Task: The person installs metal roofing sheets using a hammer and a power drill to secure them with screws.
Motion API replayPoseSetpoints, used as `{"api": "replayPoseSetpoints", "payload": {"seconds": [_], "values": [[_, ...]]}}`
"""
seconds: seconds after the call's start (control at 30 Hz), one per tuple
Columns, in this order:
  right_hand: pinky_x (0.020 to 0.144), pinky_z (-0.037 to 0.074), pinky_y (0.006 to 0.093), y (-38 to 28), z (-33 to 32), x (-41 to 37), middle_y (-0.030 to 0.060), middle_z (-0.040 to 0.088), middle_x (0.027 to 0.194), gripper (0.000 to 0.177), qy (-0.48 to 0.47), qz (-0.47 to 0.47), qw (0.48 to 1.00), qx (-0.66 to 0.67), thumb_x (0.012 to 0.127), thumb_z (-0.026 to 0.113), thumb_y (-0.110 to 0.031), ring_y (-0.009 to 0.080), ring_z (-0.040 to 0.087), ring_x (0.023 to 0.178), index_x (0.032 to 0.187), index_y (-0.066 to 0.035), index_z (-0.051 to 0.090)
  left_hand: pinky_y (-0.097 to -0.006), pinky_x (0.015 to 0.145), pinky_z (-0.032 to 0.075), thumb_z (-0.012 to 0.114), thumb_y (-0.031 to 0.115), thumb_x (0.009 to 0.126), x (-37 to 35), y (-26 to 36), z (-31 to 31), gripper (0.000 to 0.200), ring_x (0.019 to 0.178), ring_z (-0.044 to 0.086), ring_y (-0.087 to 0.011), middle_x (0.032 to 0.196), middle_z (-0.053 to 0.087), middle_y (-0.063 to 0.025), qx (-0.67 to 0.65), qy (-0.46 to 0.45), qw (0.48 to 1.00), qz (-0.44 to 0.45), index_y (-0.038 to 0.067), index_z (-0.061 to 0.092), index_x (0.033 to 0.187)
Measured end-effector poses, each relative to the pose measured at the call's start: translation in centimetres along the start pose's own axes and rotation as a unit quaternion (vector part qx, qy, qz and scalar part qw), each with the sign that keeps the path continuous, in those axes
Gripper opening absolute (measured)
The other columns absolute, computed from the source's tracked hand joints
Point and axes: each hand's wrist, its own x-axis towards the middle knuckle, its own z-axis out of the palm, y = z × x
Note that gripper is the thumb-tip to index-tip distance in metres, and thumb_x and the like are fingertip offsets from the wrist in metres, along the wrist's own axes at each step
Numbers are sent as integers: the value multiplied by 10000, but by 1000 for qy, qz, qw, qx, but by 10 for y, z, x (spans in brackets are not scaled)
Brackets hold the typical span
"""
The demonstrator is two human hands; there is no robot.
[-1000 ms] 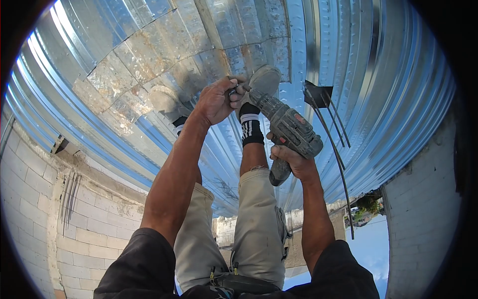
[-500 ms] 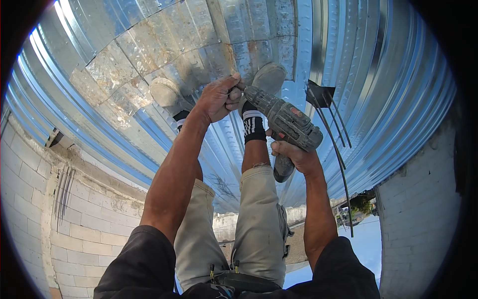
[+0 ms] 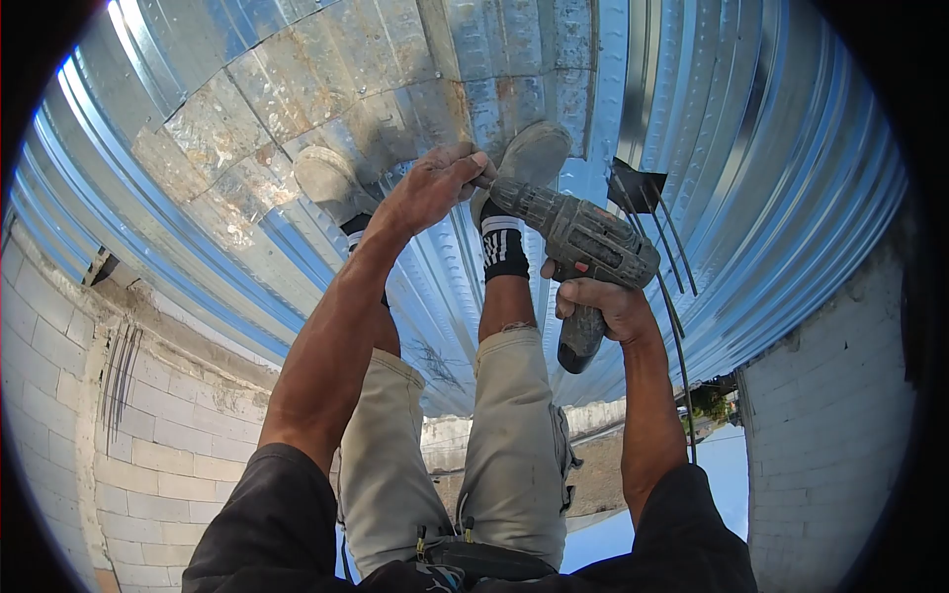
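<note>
A dusty grey cordless drill (image 3: 583,232) is in my right hand (image 3: 608,304), whose fingers wrap round its grip. The drill points up and to the left, and its handle slants down. At its front end my left hand (image 3: 430,190) is closed in a pinch, thumb and fingers meeting at the tip of the bit (image 3: 481,181). Whatever small piece those fingers hold is hidden. Both hands are in the air above the corrugated metal sheets (image 3: 435,267), in front of my shoes.
I stand on ribbed metal sheeting, with a worn, stained patch of panels (image 3: 297,89) beyond my shoes (image 3: 537,151). Thin dark rods (image 3: 674,232) stick out by a dark hole on the right. Block walls (image 3: 173,445) rise on both sides.
The drill and my right hand have shifted slightly right and down. My left hand has turned, with its fingers still at the bit's tip.
</note>
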Motion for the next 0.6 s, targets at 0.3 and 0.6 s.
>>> {"api": "replayPoseSetpoints", "payload": {"seconds": [0.3,0.6], "values": [[729,530,314,12,-2,3,54,684,969,368,-7,-63,988,-138,791,764,-105,122,619,797,1124,-29,630,-318,706,440,431,335,1005,15,-19,12,368,748,534,-167,812,589,-69,53,93,992,73,7,589,962],[823,515,336,26,7,58,131,686,993,450,136,-115,941,-287,787,781,-227,191,651,900,1127,12,609,-321,427,295,450,309,992,107,-13,48,280,458,397,-145,610,455,-5,-398,174,887,-156,80,549,864]]}}
